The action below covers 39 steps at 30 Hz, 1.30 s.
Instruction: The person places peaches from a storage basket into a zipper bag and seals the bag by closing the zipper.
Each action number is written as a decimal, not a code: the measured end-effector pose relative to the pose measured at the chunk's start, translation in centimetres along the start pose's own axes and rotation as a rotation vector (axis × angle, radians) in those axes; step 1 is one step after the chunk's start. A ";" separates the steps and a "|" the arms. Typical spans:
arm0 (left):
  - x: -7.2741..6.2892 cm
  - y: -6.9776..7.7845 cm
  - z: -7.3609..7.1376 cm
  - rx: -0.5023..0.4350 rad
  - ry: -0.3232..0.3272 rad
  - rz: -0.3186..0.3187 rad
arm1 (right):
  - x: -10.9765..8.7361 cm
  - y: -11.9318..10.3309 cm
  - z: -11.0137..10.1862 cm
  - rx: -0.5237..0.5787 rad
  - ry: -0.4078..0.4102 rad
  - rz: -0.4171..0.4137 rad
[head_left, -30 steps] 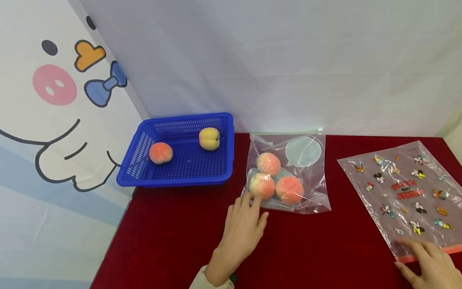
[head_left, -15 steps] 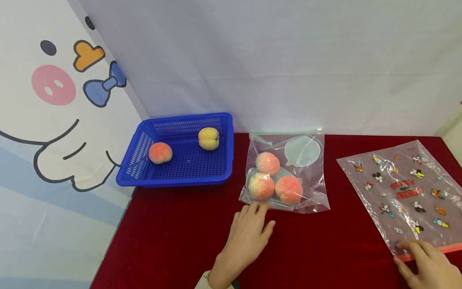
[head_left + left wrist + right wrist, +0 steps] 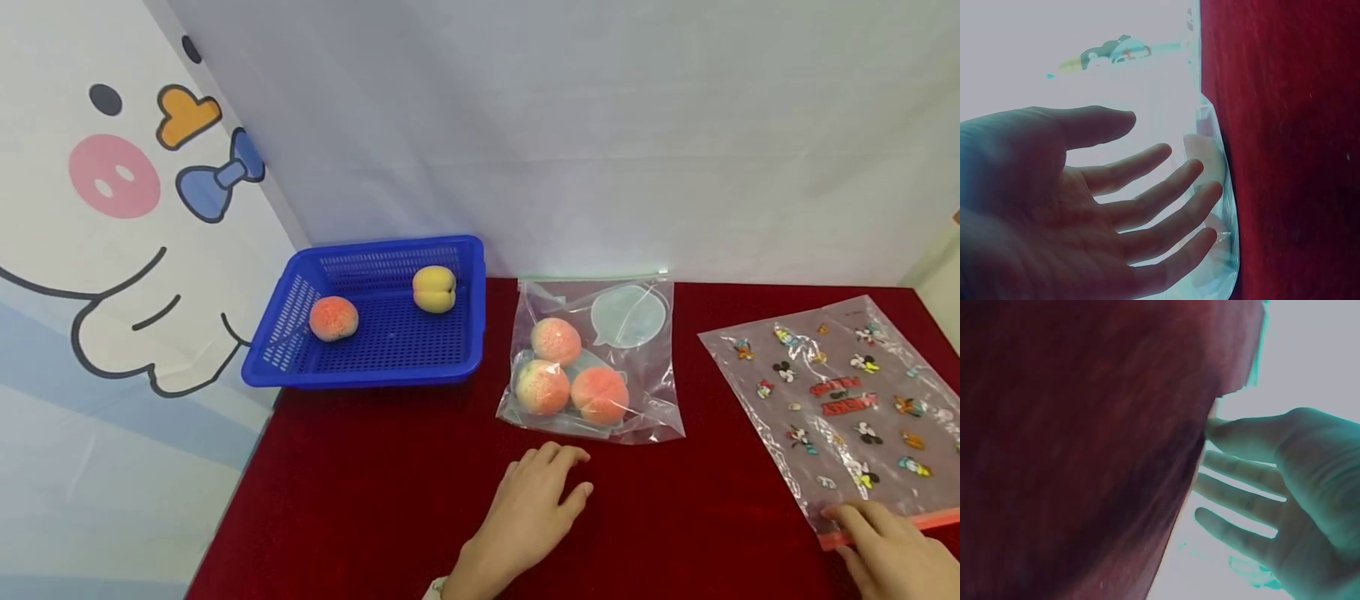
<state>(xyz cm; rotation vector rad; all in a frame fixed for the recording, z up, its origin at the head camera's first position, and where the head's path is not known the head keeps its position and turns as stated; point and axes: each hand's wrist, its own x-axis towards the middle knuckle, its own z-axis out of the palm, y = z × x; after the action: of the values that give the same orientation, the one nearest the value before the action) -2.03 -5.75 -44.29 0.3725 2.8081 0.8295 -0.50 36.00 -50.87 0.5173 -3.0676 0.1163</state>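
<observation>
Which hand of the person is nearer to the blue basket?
Left: the left hand is in front of the blue basket, to its right; the right hand is farther right, at the printed bag.

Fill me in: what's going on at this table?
A person is handling plastic bags. Their left hand is over the red tablecloth, holding nothing, just short of a clear bag with three peach-like fruits inside. Their right hand is at the near corner of a cartoon-print bag; whether its fingers pinch it isn't clear. Two more fruits sit in the blue basket.
</observation>
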 end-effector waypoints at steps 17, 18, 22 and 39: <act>-0.2 1.2 0.4 -0.054 -0.078 0.037 | 0.6 0.3 -1.5 -0.128 -0.140 -0.036; -0.1 1.3 0.4 -0.047 -0.080 0.047 | 0.6 0.3 -1.5 -0.127 -0.112 -0.035; 0.1 1.8 0.7 -0.012 -0.097 0.105 | 0.6 0.4 -1.7 -0.108 0.069 -0.069; 1.5 4.0 2.3 -0.110 -0.111 0.331 | 2.2 -4.2 -3.6 0.069 0.559 -0.160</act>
<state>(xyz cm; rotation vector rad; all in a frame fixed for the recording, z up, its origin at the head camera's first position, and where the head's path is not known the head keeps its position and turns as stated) -2.13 -0.88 -44.17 0.8528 2.6215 0.9886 -1.11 31.67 -46.86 0.6080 -2.4778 0.3046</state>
